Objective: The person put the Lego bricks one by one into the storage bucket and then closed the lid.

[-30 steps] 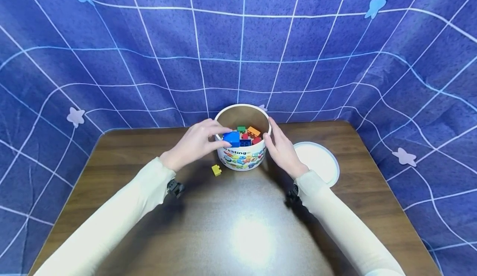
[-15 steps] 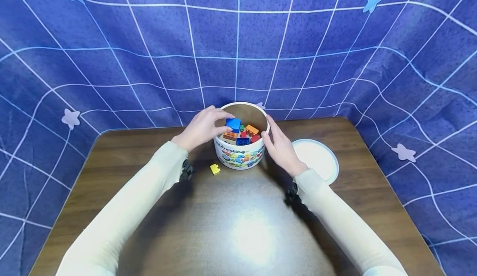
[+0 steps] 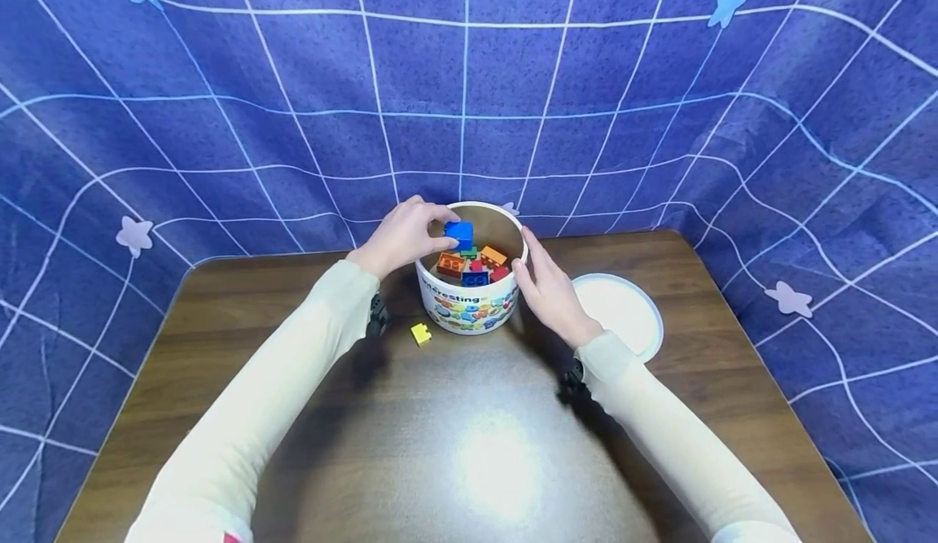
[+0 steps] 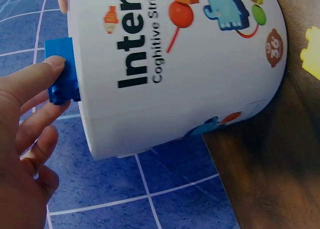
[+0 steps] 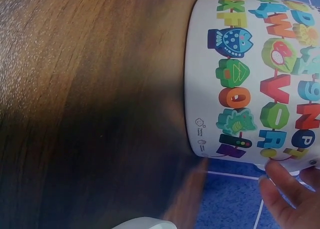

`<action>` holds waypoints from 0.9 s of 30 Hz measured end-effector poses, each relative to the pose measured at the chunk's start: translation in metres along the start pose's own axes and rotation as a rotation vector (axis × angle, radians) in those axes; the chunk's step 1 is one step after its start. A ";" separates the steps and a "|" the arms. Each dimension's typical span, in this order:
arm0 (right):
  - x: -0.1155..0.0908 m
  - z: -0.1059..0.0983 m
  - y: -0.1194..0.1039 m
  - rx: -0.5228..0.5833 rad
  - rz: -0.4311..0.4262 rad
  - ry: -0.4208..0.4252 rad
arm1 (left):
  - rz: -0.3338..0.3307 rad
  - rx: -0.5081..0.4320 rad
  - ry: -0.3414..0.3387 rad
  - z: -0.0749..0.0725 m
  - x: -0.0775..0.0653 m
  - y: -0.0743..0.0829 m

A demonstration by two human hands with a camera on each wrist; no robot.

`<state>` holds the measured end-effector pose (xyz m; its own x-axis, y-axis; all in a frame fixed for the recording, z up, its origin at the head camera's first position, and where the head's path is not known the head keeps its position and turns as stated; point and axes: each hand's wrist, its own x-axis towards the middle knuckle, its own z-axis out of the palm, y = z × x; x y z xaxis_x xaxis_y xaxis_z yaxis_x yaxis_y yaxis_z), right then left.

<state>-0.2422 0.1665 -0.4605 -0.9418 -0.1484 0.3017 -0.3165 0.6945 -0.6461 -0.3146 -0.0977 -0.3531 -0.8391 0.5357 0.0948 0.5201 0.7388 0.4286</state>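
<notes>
A round white tub (image 3: 469, 313) printed with colourful letters and pictures stands at the back of the table. My left hand (image 3: 405, 236) pinches a blue building brick (image 3: 460, 235) between thumb and fingers, over the tub's left rim. In the left wrist view the blue brick (image 4: 63, 71) shows its studs beside the tub's edge. My right hand (image 3: 551, 292) holds the tub's right side, thumb in front near the rim. Inside lie an orange brick (image 3: 450, 264), a dark blue brick (image 3: 475, 279), and several red, green and orange ones.
A small yellow brick (image 3: 421, 334) lies on the wooden table (image 3: 293, 315), left of the tub's base. To the right, a round white lid (image 3: 623, 315) rests partly behind my right forearm. A blue curtain (image 3: 469, 79) hangs behind the table.
My left hand has moved back and slightly up with the blue brick, from the tub's front left rim. The orange brick beneath is now uncovered. The right hand stays at the tub.
</notes>
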 end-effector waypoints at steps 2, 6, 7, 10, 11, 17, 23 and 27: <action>-0.001 0.000 0.000 0.001 0.006 -0.001 | 0.007 -0.005 -0.004 0.000 0.002 0.001; -0.002 0.000 0.000 0.008 0.016 -0.009 | 0.017 -0.008 -0.002 0.001 0.006 0.001; -0.002 0.000 -0.001 0.009 0.016 -0.012 | 0.017 -0.008 0.000 0.002 0.007 0.001; -0.002 0.001 -0.002 0.012 0.014 -0.012 | 0.016 -0.013 0.005 0.002 0.007 0.001; -0.002 0.001 -0.002 0.011 0.013 -0.012 | 0.015 -0.015 0.005 0.002 0.007 0.001; -0.001 0.002 -0.003 0.003 0.011 -0.011 | 0.006 -0.034 0.004 0.005 0.007 0.001; 0.001 0.002 -0.002 -0.001 -0.001 -0.003 | 0.043 -0.028 0.017 0.011 0.007 -0.001; 0.001 0.000 -0.001 -0.003 -0.008 0.009 | 0.088 -0.025 0.030 0.012 0.004 0.000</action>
<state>-0.2424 0.1654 -0.4596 -0.9381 -0.1474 0.3135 -0.3238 0.6952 -0.6418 -0.3163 -0.0905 -0.3638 -0.7947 0.5857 0.1596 0.5884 0.6784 0.4400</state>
